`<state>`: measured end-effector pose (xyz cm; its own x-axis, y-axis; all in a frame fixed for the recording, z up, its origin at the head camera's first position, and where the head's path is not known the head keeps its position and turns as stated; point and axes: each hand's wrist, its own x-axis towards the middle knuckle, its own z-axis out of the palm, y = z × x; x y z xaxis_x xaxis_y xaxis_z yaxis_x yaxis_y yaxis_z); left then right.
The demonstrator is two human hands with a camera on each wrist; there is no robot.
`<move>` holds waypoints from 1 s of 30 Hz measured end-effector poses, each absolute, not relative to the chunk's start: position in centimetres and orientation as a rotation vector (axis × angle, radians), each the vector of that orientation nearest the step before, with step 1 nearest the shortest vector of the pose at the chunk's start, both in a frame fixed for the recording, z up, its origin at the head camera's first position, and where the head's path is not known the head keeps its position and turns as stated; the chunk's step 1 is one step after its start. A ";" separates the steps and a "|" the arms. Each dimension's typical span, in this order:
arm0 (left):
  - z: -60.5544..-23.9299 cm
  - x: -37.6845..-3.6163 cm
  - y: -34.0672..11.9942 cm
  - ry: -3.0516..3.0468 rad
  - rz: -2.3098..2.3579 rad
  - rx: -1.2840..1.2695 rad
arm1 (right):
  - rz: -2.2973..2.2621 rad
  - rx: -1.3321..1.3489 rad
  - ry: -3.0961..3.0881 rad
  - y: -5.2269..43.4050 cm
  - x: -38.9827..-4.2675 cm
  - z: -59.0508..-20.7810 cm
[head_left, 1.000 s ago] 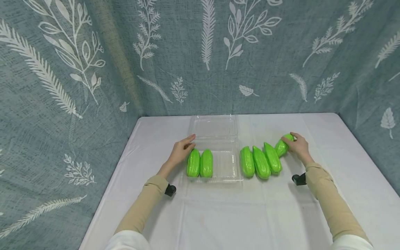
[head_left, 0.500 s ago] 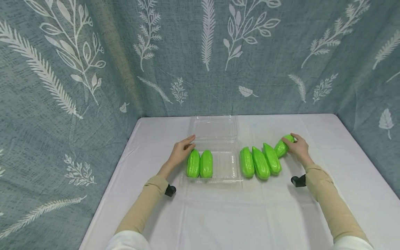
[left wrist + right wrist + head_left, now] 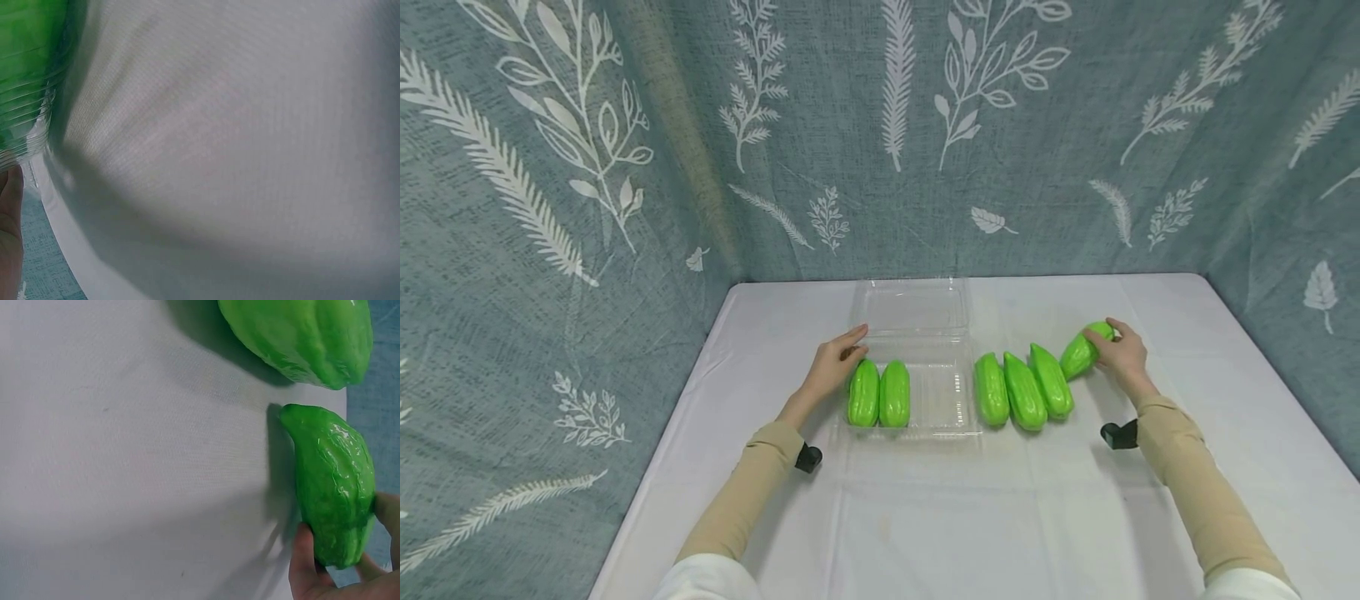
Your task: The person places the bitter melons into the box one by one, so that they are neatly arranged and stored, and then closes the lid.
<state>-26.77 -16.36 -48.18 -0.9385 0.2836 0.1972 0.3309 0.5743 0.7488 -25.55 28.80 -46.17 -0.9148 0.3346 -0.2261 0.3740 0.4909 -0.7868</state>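
On the table a hinged clear plastic container (image 3: pixel 936 392) lies with its lid (image 3: pixel 913 304) folded back. Two glossy green bitter melons (image 3: pixel 894 394) lie side by side in its left part. My left hand (image 3: pixel 835 364) grips the container's far left corner, thumb on the near side and fingers behind; the left wrist view shows only part of it. At the right, my right hand (image 3: pixel 1123 350) pinches a ridged bitter melon (image 3: pixel 334 481) between thumb and fingers, its pointed end toward the near left. In the right wrist view, another bitter melon (image 3: pixel 300 337) lies close by.
Between the container and my right hand, three more bitter melons (image 3: pixel 1025 392) lie in a slanted row. A white cloth covers the table (image 3: pixel 940 517). Patterned blue-grey curtains (image 3: pixel 1037 200) hang behind the table and at its sides.
My right hand has shifted slightly to the right with the bitter melon, widening the gap to the row. My left hand and the container stay in place.
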 end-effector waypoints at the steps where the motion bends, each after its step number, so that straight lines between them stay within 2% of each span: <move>1: -48.2 -26.8 -16.4 -2.741 -1.321 -0.533 | -1.438 0.641 2.672 28.8 -25.6 -46.1; 30: -48.0 -26.7 -16.3 -2.758 -1.282 -0.530 | -1.878 0.735 2.351 29.3 -25.9 -42.0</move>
<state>-26.73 -16.33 -47.99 -0.9397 0.2836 0.1910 0.3288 0.5966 0.7321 -25.89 29.34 -42.04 -0.8866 0.3333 -0.3208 0.3866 0.1529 -0.9095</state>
